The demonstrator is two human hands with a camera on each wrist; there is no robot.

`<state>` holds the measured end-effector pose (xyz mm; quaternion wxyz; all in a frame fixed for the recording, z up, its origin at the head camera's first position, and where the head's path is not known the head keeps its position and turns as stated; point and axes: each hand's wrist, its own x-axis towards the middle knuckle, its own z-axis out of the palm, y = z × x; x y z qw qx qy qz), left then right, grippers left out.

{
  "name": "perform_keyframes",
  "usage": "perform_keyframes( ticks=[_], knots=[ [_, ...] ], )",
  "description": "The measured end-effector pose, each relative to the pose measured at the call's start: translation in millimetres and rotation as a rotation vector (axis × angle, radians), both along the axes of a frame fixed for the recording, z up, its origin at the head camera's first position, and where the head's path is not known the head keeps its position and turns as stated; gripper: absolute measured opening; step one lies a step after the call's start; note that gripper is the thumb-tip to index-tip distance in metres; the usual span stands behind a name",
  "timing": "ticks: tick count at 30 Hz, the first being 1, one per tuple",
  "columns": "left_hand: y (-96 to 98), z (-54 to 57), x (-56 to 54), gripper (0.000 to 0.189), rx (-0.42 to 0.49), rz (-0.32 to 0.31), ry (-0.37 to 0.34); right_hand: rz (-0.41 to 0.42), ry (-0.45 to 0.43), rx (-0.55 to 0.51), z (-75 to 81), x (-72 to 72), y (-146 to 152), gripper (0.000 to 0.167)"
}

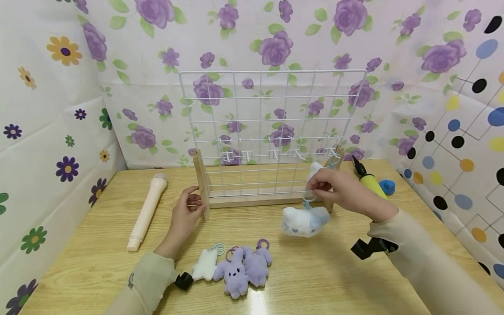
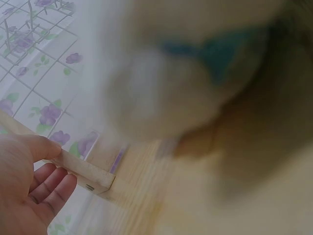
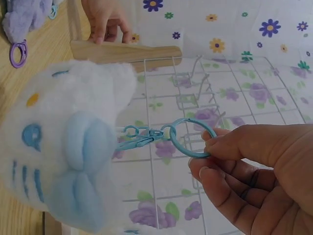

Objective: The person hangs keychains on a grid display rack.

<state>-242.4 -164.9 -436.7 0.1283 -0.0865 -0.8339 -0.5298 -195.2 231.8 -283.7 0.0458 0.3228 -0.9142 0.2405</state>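
Observation:
My right hand (image 1: 332, 188) pinches a light-blue key ring (image 3: 193, 139) between thumb and fingertips. From it hangs a white plush cat-head keychain (image 1: 301, 222) with a pale blue bow, in front of the rack's lower right. Another white plush keychain (image 1: 315, 167) hangs at the rightmost hook, partly hidden behind that hand. At the left end, my left hand (image 1: 188, 216) grips the wooden leg (image 1: 201, 179) of the white wire grid rack (image 1: 260, 96), thumb on one side. A row of white hooks (image 1: 273, 154) sits low on the grid.
On the table lie a white plush keychain (image 1: 205, 264) and two purple plush keychains (image 1: 235, 275). A pale microphone-shaped stick (image 1: 147, 212) lies at left. A yellow-green pump (image 1: 372, 183) and a blue toy (image 1: 387, 187) are at right. A blurred pale shape (image 2: 161, 88) fills much of the left wrist view.

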Motion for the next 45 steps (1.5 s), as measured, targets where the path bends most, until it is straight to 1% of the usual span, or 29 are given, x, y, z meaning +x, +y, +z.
perform_keyframes(
  ticks=[1,3,8,10,14,19,27,33,39,45],
  knots=[
    [-0.5,0.2,0.6,0.056,0.0,0.002,-0.004,-0.009,-0.015,0.005,3.0,-1.0,-0.9,0.009],
    [-1.6,0.5,1.4,0.056,-0.001,0.003,-0.009,-0.01,-0.01,0.011,7.1,-4.0,-2.3,0.01],
    [-3.5,0.9,1.6,0.056,-0.009,0.008,-0.001,-0.023,0.07,0.053,16.7,-10.0,-5.6,0.012],
    [-3.9,1.1,1.3,0.056,-0.011,0.008,0.004,-0.044,0.092,0.069,20.7,-11.4,-6.4,0.012],
    [-4.1,1.7,1.0,0.055,-0.007,0.004,0.009,-0.065,0.116,0.062,27.0,-15.0,-7.1,0.011],
    [-3.4,1.3,0.1,0.056,-0.014,-0.001,0.013,-0.057,0.146,0.038,33.0,-22.3,-8.5,0.011],
    [-3.8,1.7,-0.2,0.055,-0.012,0.004,0.018,-0.095,0.135,0.023,42.2,-31.9,-13.2,0.012],
    [-3.0,1.3,-0.2,0.056,-0.016,0.005,0.001,-0.13,0.116,0.042,42.2,-39.2,-15.5,0.012],
    [-1.9,0.9,0.5,0.055,-0.011,0.006,-0.003,-0.153,0.104,0.057,38.0,-46.5,-16.6,0.012],
    [-0.2,-0.1,0.5,0.055,-0.006,-0.002,-0.005,-0.17,0.077,0.061,34.3,-50.8,-16.0,0.013]
  ],
)
